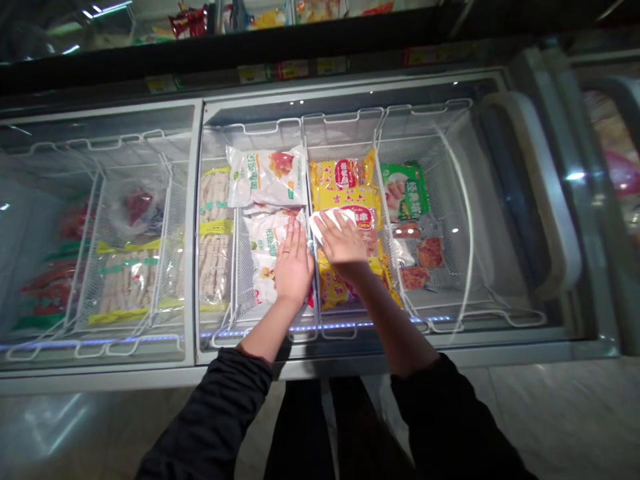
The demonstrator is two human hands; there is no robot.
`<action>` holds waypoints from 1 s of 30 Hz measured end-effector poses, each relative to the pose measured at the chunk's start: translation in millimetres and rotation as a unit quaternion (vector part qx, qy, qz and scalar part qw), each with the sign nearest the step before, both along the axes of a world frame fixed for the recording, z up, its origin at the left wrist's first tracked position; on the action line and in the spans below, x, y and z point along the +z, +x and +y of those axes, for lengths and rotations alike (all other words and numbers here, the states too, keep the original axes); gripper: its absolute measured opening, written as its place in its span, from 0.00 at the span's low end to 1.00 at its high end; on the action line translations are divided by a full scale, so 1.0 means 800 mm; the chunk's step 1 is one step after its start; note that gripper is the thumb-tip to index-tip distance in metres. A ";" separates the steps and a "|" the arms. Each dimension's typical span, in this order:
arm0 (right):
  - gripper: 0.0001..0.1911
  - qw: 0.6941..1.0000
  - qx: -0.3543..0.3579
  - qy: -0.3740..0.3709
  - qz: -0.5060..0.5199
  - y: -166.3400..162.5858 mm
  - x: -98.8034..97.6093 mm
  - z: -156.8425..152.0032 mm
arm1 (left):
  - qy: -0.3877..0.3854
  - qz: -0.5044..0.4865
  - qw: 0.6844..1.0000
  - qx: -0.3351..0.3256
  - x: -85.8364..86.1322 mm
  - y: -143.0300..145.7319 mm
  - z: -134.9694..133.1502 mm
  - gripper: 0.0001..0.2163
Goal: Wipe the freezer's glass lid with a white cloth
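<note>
Fingers (293,233) on white bag (267,250), lettering unreadable

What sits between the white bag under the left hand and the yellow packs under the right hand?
In the head view, a white wire basket divider separates the white bag under the left hand from the yellow packs under the right hand.

1. The left hand (294,267) covers the middle of a white bag (265,250), hiding its print
2. The right hand (343,243) hides part of the yellow packets (345,193) beneath
3. Goods behind the closed glass lid (95,220) are hazy
4. The top shelf packets (187,20) are cut off by the edge
5. Price labels (293,69) are too small to read
</note>
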State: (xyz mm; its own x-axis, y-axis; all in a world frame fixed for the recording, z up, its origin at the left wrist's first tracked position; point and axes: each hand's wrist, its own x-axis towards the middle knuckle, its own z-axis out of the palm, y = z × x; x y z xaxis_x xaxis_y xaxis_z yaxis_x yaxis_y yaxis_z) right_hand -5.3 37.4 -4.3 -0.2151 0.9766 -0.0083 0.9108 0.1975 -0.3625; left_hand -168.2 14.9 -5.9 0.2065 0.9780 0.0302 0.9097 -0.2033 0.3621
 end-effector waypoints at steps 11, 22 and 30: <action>0.33 0.992 -0.118 -0.029 -0.013 0.032 0.006 0.041 | -0.023 -0.054 0.998 -0.029 0.029 -0.028 0.041 0.32; 0.34 0.992 -0.118 0.018 -0.044 0.057 -0.009 -0.003 | -0.009 0.008 1.000 -0.019 0.020 -0.016 0.170 0.30; 0.36 0.993 -0.116 0.000 -0.024 0.035 -0.015 0.085 | 0.017 0.015 1.000 -0.015 0.013 -0.015 0.166 0.30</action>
State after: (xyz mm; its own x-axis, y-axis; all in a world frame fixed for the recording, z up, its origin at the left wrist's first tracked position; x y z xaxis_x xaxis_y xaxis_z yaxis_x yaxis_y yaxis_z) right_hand 22.8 105.6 -16.0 0.0162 0.9998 -0.0124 0.9481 -0.0193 -0.3175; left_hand -180.3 148.0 4.5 0.2372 0.9698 0.0568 0.9133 -0.2426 0.3271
